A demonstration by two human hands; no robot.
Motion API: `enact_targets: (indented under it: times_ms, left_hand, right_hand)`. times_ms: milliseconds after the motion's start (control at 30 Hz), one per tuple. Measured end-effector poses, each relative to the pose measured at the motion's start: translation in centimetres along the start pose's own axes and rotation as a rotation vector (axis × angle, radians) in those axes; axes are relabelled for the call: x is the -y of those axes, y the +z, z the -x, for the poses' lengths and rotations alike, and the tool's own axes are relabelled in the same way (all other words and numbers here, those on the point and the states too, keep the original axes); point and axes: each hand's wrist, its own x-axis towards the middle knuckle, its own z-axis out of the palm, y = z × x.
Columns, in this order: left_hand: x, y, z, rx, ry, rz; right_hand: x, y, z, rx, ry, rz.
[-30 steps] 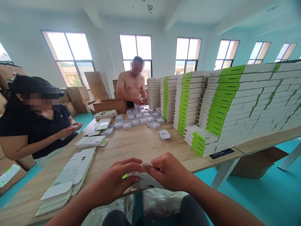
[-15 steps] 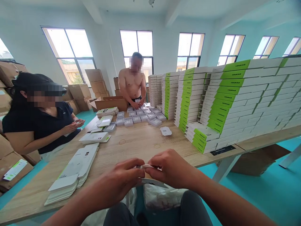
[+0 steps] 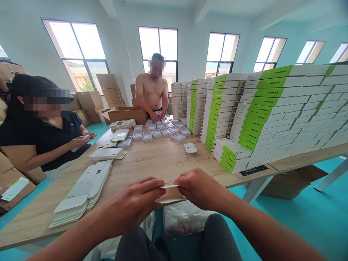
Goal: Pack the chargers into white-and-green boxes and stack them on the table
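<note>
Between my hands, over my lap at the table's near edge, is a thin white cardboard box [image 3: 172, 195] with a brownish inner face toward me. My left hand [image 3: 143, 195] pinches its left end between thumb and fingers. The right end is gripped by my right hand [image 3: 195, 186], fingers curled over the top edge. Much of the box's outer side is hidden from me. To the left on the table lies a pile of flat white cartons [image 3: 81, 192], apart from my hands. A small stack of white cards [image 3: 190, 148] and two rubber bands [image 3: 179, 164] lie beyond my hands.
Tall stacks of white and green boxes [image 3: 261, 108] line the table's right side. Several clear plastic trays [image 3: 157, 133] sit farther back, near an open carton [image 3: 126, 116]. One co-worker [image 3: 152, 90] stands behind them; another [image 3: 49, 134] sits at left. A plastic-wrapped bundle [image 3: 187, 217] lies below the table edge.
My hands have moved slightly apart along the box edge. The box has tilted, so its brownish inner face shows more. The view has shifted slightly.
</note>
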Motion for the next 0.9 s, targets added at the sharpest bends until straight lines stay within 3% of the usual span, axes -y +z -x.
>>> enact_targets:
  times_ms: [100,200,300,400,500,600,767,900]
  left_hand:
    - [-0.4,-0.6,-0.8,0.050,-0.029,-0.018]
    - [-0.4,-0.8,-1.1,0.127,-0.076,-0.011]
    - [0.1,0.3,-0.8,0.108,-0.110,0.012]
    - [0.6,1.7,-0.6,0.052,-0.103,0.041]
    - [1.1,2.8,-0.7,0.013,-0.072,0.054]
    - [1.7,3.9,-0.8,-0.052,-0.075,0.063]
    - [2.6,6.3,-0.1,-0.283,-0.070,0.130]
    - [2.5,8.0,0.5,-0.392,-0.046,0.046]
  right_hand:
    - [0.0,0.6,0.3,-0.163,0.039,-0.130]
    - [-0.6,2.2,1.3,-0.413,0.137,-0.495]
    - [-1.8,4.4,2.5,-0.550,0.024,-0.723]
    - [-2.8,6.1,3.1,-0.582,-0.164,-0.522]
    - [-2.7,6.6,2.9,-0.547,-0.187,-0.325]
    - [-1.7,6.6,2.3,-0.559,-0.043,-0.522]
    - [0.6,7.7,1.1,-0.663,0.402,-1.154]
    - [2.1,8.6,0.0,-0.810,0.660,-1.394]
